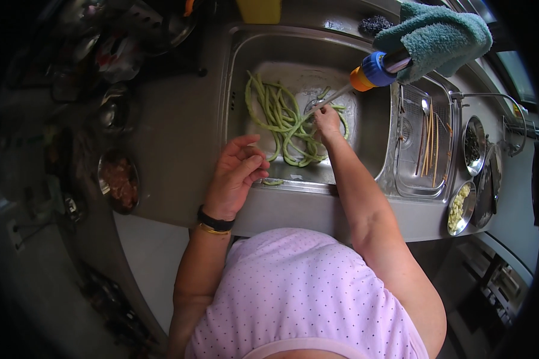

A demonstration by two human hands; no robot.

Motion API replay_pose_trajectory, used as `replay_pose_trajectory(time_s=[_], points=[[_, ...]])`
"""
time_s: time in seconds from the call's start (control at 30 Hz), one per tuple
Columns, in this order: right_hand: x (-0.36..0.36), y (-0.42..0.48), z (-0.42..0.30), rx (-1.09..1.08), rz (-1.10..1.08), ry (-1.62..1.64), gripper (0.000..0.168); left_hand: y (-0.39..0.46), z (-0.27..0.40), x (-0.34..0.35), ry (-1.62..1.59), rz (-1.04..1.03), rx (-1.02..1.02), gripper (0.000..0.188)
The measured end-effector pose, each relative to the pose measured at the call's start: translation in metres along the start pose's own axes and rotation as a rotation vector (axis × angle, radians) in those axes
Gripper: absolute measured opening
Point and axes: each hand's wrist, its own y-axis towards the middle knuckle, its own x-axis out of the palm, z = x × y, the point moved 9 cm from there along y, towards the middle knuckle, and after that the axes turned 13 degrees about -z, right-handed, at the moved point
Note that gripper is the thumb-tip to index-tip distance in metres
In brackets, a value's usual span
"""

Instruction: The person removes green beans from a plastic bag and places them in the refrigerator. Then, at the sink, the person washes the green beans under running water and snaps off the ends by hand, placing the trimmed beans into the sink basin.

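Long green beans (276,110) lie in a loose heap in the stainless steel sink (368,116). My right hand (328,120) reaches down among them beside the drain, its fingertips bent; whether they grip a bean is hidden. Over the sink's near left edge hovers my left hand (245,164), palm turned inward, fingers apart and curled, with nothing seen in it. A short piece of bean (273,182) rests on the near ledge below it. From the blue and orange faucet nozzle (373,72), water runs onto the beans next to my right hand.
A teal cloth (444,42) drapes over the faucet. Chopsticks and a spoon lie in the wire basket (440,105) at right. Metal bowls hold dark food (472,146) and chopped pale pieces (459,208); a bowl of raw meat (119,181) stands left. A yellow container (259,10) is behind the sink.
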Motion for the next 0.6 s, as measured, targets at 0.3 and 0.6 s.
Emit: replay_pose_trajectory(time_s=[0.3,0.6], points=[[-0.032,-0.070,-0.089,-0.123,-0.161,0.763,0.035,0.019,-0.025,-0.011,-0.298,0.028,-0.040,0.027],[-0.025,-0.160,-0.151,-0.226,-0.610,0.595,0.017,0.031,-0.031,-0.006,-0.147,0.006,-0.117,0.017]])
